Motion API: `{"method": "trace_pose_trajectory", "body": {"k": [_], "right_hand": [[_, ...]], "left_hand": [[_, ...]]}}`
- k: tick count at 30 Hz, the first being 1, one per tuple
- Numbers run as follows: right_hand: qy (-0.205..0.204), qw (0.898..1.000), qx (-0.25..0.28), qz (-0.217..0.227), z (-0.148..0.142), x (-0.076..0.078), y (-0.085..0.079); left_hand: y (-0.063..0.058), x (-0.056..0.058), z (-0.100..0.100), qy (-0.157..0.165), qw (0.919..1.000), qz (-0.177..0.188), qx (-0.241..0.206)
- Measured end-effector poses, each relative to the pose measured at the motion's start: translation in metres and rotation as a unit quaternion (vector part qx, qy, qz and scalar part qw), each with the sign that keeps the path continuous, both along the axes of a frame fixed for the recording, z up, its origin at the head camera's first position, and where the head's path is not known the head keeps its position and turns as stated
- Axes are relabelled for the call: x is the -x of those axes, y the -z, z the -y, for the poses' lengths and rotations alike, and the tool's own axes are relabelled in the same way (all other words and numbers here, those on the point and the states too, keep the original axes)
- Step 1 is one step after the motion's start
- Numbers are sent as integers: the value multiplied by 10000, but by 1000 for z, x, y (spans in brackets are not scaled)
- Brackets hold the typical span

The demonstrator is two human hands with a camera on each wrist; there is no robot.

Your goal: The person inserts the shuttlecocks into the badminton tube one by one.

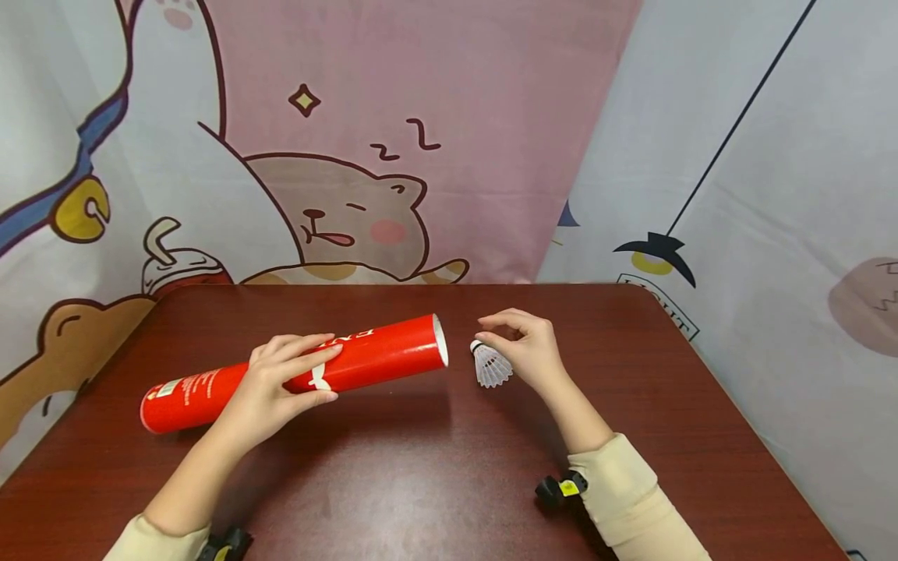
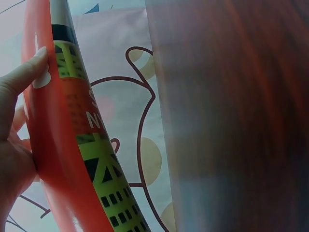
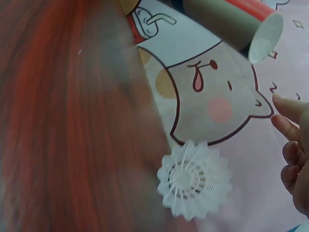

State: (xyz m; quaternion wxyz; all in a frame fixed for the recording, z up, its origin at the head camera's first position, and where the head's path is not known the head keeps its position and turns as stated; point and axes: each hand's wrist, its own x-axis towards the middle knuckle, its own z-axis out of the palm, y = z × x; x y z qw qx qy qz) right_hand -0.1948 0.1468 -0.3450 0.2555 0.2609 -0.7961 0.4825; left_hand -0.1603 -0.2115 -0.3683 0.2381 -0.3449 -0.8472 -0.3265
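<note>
A red cylindrical shuttlecock tube (image 1: 393,348) slants up to the right, its right end uncapped. My left hand (image 1: 270,382) grips it around the middle, thumb below and fingers over the top. The left wrist view shows the same tube (image 2: 67,159) with a yellow-green and black pattern. Beside the tube's mouth is a white shuttlecock (image 1: 493,366), cork toward the upper left. My right hand (image 1: 529,351) is just above it, thumb and forefinger bent with a gap between. In the right wrist view the fingertips are apart from the shuttlecock (image 3: 193,181); whether it touches the table is unclear.
Under both hands is a dark red-brown wooden table (image 1: 421,483). A cartoon-printed cloth (image 1: 491,140) hangs behind its far edge and along the sides. Black devices sit at both wrists, the right one (image 1: 561,488) beside the sleeve cuff.
</note>
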Motion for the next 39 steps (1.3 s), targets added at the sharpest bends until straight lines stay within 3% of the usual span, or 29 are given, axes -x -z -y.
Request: {"method": "trace_pose_trajectory", "body": {"k": [7, 14, 17, 28, 39], "right_hand": [[67, 9990, -261, 349, -17, 1, 13], [44, 9974, -377, 607, -40, 21, 49], [-25, 9969, -378, 691, -47, 25, 57], [116, 9922, -782, 963, -59, 35, 75], [569, 9882, -1212, 746, -60, 37, 83]], "left_hand": [[0, 0, 0, -10, 10000, -11, 0], [1, 0, 0, -1, 10000, -23, -17], [1, 0, 0, 2, 10000, -23, -20], [1, 0, 0, 2, 10000, -13, -3], [2, 0, 0, -34, 10000, -74, 27]]}}
